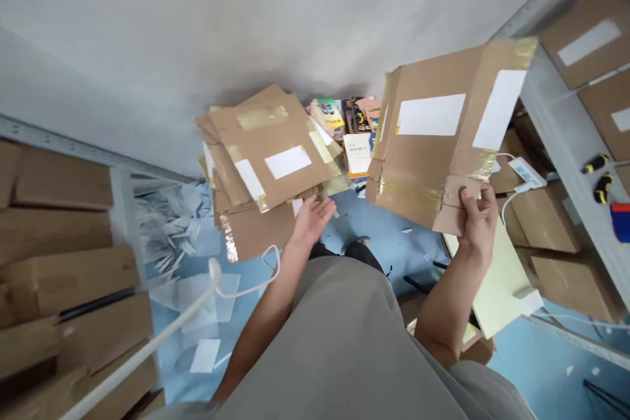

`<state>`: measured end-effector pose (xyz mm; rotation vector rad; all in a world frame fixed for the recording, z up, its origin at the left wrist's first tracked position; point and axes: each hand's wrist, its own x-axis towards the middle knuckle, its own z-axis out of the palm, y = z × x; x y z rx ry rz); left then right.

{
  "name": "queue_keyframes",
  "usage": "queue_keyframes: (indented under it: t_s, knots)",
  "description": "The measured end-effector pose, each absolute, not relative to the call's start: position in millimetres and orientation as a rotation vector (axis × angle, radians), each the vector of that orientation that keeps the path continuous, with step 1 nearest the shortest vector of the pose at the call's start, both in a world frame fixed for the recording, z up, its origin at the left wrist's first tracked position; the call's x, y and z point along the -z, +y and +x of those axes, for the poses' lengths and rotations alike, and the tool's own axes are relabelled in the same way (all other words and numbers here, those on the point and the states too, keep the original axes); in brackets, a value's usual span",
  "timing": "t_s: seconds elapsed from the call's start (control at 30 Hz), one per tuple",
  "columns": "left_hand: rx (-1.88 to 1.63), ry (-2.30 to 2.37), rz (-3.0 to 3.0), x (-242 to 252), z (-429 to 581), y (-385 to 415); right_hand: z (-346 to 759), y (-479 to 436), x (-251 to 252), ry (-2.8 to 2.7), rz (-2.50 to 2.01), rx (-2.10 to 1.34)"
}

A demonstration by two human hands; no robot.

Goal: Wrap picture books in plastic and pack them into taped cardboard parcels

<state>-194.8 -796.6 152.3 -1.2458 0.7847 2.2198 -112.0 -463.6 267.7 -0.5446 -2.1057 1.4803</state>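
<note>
The right hand (480, 220) has its thumb and fingers closed on the lower corner of a flattened carton (423, 157), held up at the person's right. The carton shows two large white labels (430, 115) and yellowish tape (411, 190). The left hand (314, 218) is open, palm up, at the near edge of a stack of flat cardboard (263, 233); whether it touches is hard to tell. The top sheet (256, 144) bears one white label (288, 162) near its centre. Between stack and carton, books (357, 151) lie in piles by a plain grey wall (315, 26). Below is a blue floor (339, 226), with white papers (184, 210) heaped at left. Racks (125, 210) stand on both sides, holding brown boxes (88, 269) whose contents are hidden. On the right rack lie two yellow-and-black tool handles (602, 188); near them is one white power strip (527, 172). One pale yellow table (497, 282) stands beside the right forearm. One white rod (147, 348) slants across the lower left.
</note>
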Motion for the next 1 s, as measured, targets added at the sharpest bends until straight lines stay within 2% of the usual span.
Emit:
queue_keyframes:
  t_s: [0.1,0.27,0.47,0.7,1.0]
  knots:
    - [-2.123,1.037,-0.749,-159.9,-183.1,-742.3,-70.6,-443.8,-265.8,-2.178,-0.675,-1.416]
    - [-2.177,1.588,-0.009,-174.6,-215.2,-642.5,3.0,-409.8,-272.8,-2.209,-0.935,-1.436]
    - [-1.944,1.642,0.590,-175.3,-241.3,-469.4,75.3,-346.6,-263.5,-2.440,-1.036,-1.285]
    - [-1.535,1.887,0.624,-138.5,-182.7,-279.3,133.8,-218.2,-204.4,-2.521,-1.294,-1.112]
    - [-1.298,1.778,0.626,-117.1,-141.4,-162.0,183.6,-94.7,-171.4,-2.481,-1.480,-1.157]
